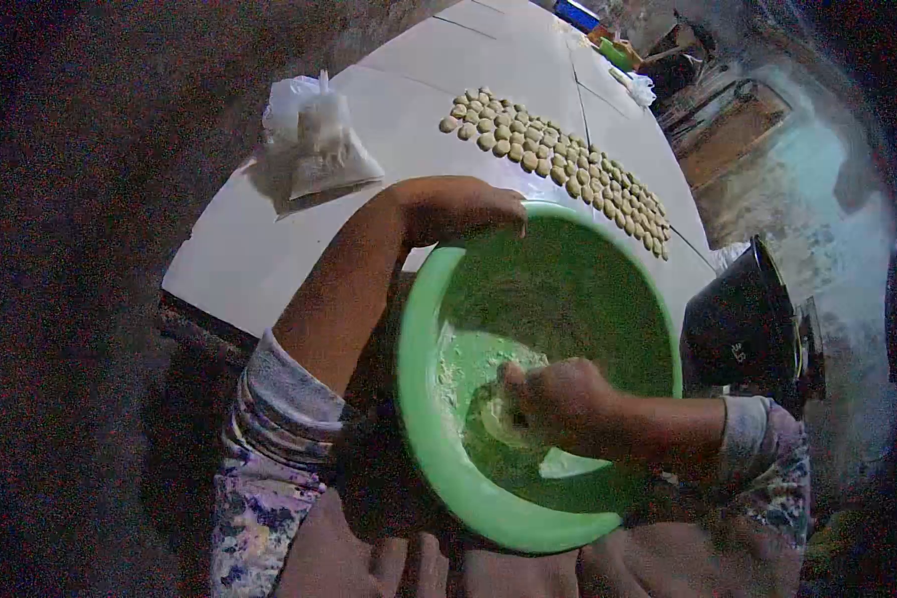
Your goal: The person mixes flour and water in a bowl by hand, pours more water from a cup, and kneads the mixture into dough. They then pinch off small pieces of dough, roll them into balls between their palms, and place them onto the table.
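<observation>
A large green basin [432,419] is tilted towards me in front of the table. At its far left rim my left hand [465,211] is closed, its fingers hooked over the edge. Down inside the basin is my right hand [558,401], its fingers curled round something pale that I cannot make out, perhaps a cup or bowl. White powder and crumbs [450,374] cling to the basin's left inner side. A pale patch [571,463] shows below my right hand.
Several rows of small dough balls [558,159] lie on the white table [399,85]. A plastic bag [329,149] stands at the table's left. To the right is a black bucket [738,324]. Blue and green items [618,52] sit at the far end.
</observation>
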### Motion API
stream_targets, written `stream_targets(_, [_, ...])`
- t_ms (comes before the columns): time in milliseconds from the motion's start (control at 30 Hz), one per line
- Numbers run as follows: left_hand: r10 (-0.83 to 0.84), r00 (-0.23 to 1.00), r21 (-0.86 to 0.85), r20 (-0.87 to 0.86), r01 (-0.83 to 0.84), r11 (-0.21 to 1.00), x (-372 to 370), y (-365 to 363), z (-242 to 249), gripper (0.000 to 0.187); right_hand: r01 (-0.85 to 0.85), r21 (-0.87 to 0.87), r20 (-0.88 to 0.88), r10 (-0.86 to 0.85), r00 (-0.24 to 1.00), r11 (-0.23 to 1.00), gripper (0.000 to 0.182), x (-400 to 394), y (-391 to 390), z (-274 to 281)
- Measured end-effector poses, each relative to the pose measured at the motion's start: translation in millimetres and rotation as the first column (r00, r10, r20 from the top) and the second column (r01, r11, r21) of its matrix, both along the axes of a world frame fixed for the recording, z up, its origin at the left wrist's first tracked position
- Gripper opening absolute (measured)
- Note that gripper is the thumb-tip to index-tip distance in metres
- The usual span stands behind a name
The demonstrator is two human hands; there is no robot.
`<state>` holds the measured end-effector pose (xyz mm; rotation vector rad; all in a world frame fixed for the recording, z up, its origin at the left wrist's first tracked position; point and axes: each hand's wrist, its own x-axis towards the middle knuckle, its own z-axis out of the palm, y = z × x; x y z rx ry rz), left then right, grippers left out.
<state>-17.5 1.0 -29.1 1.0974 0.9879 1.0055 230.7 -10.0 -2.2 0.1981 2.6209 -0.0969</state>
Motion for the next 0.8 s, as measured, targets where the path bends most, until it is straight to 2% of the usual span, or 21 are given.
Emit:
stream_targets(33, [0.017, 0.999, -0.009, -0.044, -0.017, 1.000, 0, -7, 10, 0.026, 0.102, 0.088, 0.178, -0.116, 0.977, 0.991, 0.041, -23, -11, 19])
stream_targets(67, [0.017, 0.999, -0.007, -0.044, -0.017, 1.000, -1, -8, 11, 0.026, 0.101, 0.090, 0.178, -0.116, 0.977, 0.991, 0.041, -23, -6, 12])
stream_targets(133, [0.026, 0.992, 0.075, -0.125, -0.017, 0.997, -2, -9, 11, 0.027, 0.130, 0.001, -0.160, -0.128, 0.979, 0.992, 0.042, -26, 5, -3])
stream_targets(167, [0.026, 1.000, 0.036, -0.004, -0.026, 0.999, -1, -8, 6, 0.027, 0.250, 0.030, 0.003, -0.251, 0.968, 0.968, 0.048, -32, 6, -2])
stream_targets(200, [0.028, 1.000, 0.042, -0.010, -0.028, 0.999, -1, -8, 7, 0.027, 0.248, 0.034, -0.004, -0.248, 0.969, 0.968, 0.048, -34, 10, 2])
stream_targets(233, [0.030, 0.997, 0.048, -0.066, -0.027, 0.998, -2, -10, 9, 0.027, 0.448, -0.196, 0.032, -0.451, 0.892, 0.872, 0.047, -33, 18, 2])
stream_targets(267, [0.036, 0.992, 0.054, -0.122, -0.030, 0.998, -2, -10, 9, 0.027, 0.602, -0.402, 0.116, -0.614, 0.780, 0.690, 0.047, -29, 28, 1])
stream_targets(300, [-0.018, 0.999, 0.064, -0.027, 0.020, 0.998, -4, -4, 3, 0.027, 0.503, -0.423, 0.076, -0.524, 0.849, 0.754, 0.045, -20, 45, -7])
stream_targets(333, [-0.005, 0.999, 0.070, -0.031, 0.008, 0.998, -5, -6, 6, 0.027, 0.491, -0.421, 0.069, -0.513, 0.856, 0.763, 0.045, -9, 56, 1])
stream_targets(400, [-0.028, 0.997, 0.077, -0.078, 0.034, 0.996, -3, -9, 9, 0.027, 0.232, -0.502, 0.029, -0.253, 0.967, 0.833, 0.053, 5, 70, 12])
stream_targets(433, [-0.078, 0.980, 0.220, -0.183, 0.118, 0.968, -9, 7, -8, 0.024, 0.086, -0.291, -0.033, -0.100, 0.994, 0.953, 0.057, 2, 52, 39])
stream_targets(467, [-0.077, 0.980, 0.221, -0.182, 0.117, 0.968, -10, 11, -12, 0.024, 0.086, -0.290, -0.032, -0.099, 0.995, 0.953, 0.057, -2, 38, 59])
stream_targets(533, [-0.100, 0.994, 0.044, -0.041, 0.102, 0.994, -5, 11, -9, 0.022, 0.172, -0.166, 0.062, -0.164, 0.985, 0.971, 0.059, -8, 20, 81])
stream_targets(567, [-0.065, 0.993, 0.024, -0.100, 0.067, 0.997, -3, 6, -4, 0.020, 0.035, -0.194, -0.061, -0.048, 0.997, 0.980, 0.052, -4, 19, 76])
stream_targets(600, [-0.066, 0.992, 0.024, -0.107, 0.069, 0.997, -3, 8, -4, 0.020, 0.036, -0.194, -0.068, -0.050, 0.996, 0.980, 0.052, -2, 16, 65])
stream_targets(667, [-0.091, 0.995, 0.019, 0.050, 0.091, 0.996, -6, 15, -15, 0.021, -0.257, -0.052, -0.064, 0.254, 0.965, 0.965, 0.045, -2, 4, 36])
stream_targets(700, [-0.067, 0.996, 0.194, -0.057, 0.077, 0.978, -5, 9, -12, 0.023, -0.247, -0.078, -0.101, 0.239, 0.966, 0.966, 0.038, -6, -4, 28])
stream_targets(733, [-0.065, 0.996, 0.190, -0.061, 0.076, 0.979, -6, 3, -7, 0.023, -0.249, -0.081, -0.107, 0.240, 0.965, 0.965, 0.038, -11, -8, 26])
stream_targets(800, [0.090, 0.975, 0.059, -0.204, -0.079, 0.995, -5, -7, 5, 0.024, -0.148, -0.034, 0.046, 0.150, 0.988, 0.988, 0.040, -20, -14, 29])
